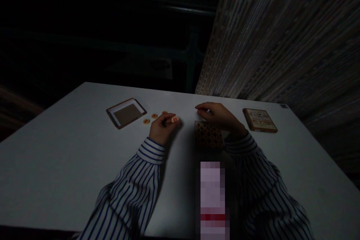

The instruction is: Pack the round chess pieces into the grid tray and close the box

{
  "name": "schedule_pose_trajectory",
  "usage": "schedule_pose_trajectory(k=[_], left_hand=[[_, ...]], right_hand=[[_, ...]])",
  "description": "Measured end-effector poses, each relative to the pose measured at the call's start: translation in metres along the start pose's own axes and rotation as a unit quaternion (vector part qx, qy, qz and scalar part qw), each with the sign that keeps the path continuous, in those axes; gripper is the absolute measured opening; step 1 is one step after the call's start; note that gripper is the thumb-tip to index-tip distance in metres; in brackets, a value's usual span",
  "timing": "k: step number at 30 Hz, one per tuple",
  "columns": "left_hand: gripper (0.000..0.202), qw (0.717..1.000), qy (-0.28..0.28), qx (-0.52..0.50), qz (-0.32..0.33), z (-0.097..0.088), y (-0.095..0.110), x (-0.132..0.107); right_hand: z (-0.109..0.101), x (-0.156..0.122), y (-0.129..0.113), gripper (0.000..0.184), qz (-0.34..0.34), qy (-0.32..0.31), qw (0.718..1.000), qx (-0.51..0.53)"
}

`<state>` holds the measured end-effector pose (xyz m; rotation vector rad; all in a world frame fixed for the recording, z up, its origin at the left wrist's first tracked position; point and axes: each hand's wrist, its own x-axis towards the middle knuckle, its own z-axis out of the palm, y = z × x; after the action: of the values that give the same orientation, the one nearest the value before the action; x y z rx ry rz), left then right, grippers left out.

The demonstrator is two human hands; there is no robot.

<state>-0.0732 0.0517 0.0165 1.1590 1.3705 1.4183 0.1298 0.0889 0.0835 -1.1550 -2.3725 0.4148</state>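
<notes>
My left hand (162, 128) is closed, pinching a round Chinese chess piece (174, 119) with a red character between thumb and fingertips. A few similar loose pieces lie on the table just left of it, among them one piece (146, 122) and another (154, 116). To the right, my right hand (216, 115) hovers over the far edge of a dark box (196, 135) holding rows of round pieces. Its thumb and index fingertips nearly meet, and nothing shows between them. The hand and wrist hide part of the box.
An open shallow lid or tray (132, 120) lies left of the loose pieces. At the right side of the white table (84, 165) rests a flat box-like item (260, 120) with printed writing. A beaded string curtain (270, 33) hangs behind the table's right side. The scene is dim.
</notes>
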Motion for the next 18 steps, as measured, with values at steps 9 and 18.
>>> schedule_pose_trajectory(k=[9, 18], left_hand=[[0.033, 0.999, -0.022, -0.032, -0.026, 0.010, 0.010, -0.001], [0.033, 1.000, -0.026, 0.001, 0.000, 0.019, 0.025, 0.005]], right_hand=[[-0.001, -0.006, 0.007, 0.027, 0.017, 0.001, 1.000, 0.018], [-0.003, -0.008, 0.011, 0.027, 0.014, 0.012, 1.000, 0.019]])
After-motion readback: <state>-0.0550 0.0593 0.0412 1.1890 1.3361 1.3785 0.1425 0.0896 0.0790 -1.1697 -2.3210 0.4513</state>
